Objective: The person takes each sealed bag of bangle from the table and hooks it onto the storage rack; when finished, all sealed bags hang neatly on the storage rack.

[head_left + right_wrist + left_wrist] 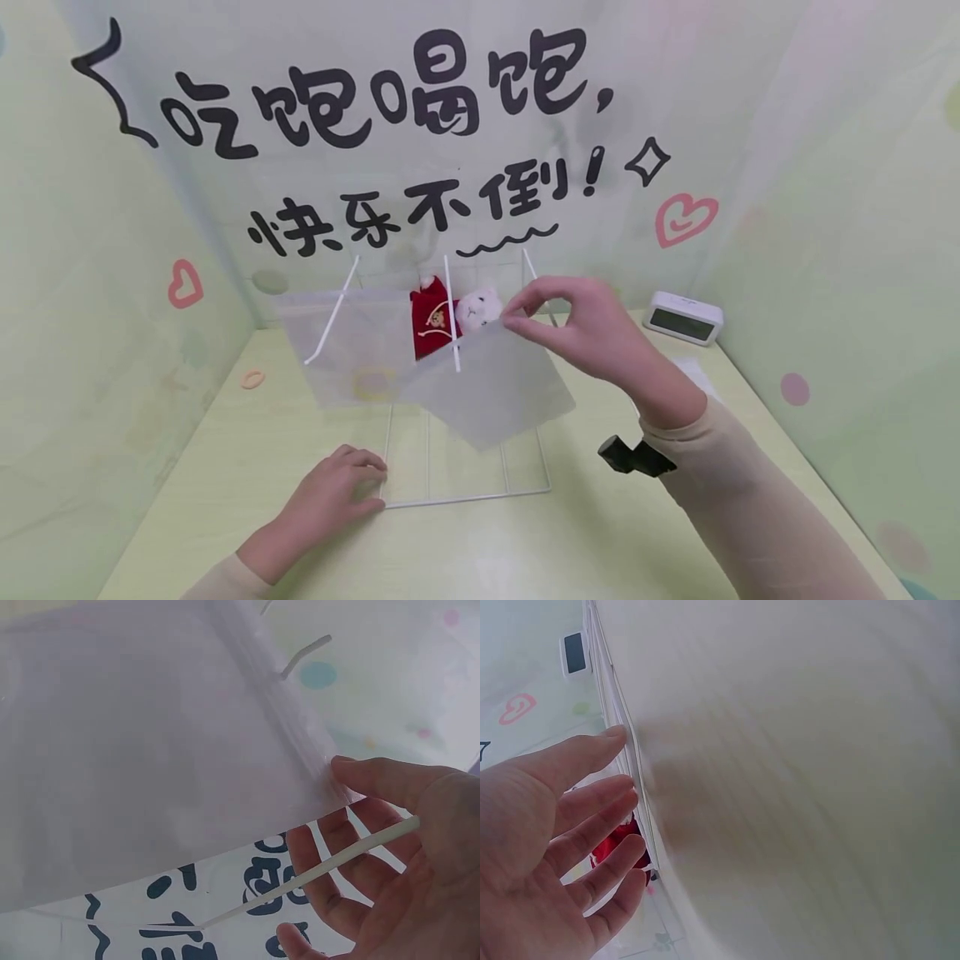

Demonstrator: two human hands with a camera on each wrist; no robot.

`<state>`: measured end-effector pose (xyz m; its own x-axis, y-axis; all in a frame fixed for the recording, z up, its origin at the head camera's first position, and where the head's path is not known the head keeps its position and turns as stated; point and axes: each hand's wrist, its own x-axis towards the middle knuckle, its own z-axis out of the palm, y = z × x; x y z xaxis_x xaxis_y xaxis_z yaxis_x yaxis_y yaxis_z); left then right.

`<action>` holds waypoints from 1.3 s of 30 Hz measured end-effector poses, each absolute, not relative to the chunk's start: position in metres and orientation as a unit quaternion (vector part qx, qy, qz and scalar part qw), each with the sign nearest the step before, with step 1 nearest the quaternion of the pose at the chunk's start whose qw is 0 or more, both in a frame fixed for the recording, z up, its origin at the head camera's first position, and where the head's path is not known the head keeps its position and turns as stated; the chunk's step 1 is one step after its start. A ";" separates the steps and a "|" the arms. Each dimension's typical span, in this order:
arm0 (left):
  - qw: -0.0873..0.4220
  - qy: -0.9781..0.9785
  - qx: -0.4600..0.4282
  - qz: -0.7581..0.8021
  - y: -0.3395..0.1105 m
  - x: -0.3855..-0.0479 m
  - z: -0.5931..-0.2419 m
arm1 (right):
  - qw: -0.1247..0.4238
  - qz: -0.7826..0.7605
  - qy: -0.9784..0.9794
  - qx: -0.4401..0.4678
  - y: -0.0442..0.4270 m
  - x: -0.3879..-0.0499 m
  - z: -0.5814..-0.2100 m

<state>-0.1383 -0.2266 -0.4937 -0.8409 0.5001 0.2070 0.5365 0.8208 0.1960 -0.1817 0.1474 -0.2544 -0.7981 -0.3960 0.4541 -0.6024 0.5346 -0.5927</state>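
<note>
A white wire rack (pixel 465 499) stands on the table, its prongs sloping up toward the back. My right hand (pixel 592 333) pinches the upper right corner of a frosted translucent plastic bag (pixel 495 392) between thumb and index finger. In the right wrist view a ridged band runs along the edge of this bag (pixel 150 750), and a white prong (pixel 322 868) passes in front of the hand's fingers. A second frosted bag (pixel 322 333) is at the rack's left prong. My left hand (pixel 330 500) touches the base's front left corner, fingers loosely bent, gripping nothing.
Behind the rack is a white plush toy (pixel 477 310) in red clothing, partly covered by the bag. A white digital clock (pixel 683 318) stands at the back right, a small orange ring (pixel 252 380) lies at the left. Printed walls surround the table (pixel 225 467).
</note>
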 end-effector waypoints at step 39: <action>0.067 -0.954 -0.267 -0.120 -0.226 -0.137 -0.495 | 0.188 0.405 -0.855 0.266 0.183 -0.220 -0.275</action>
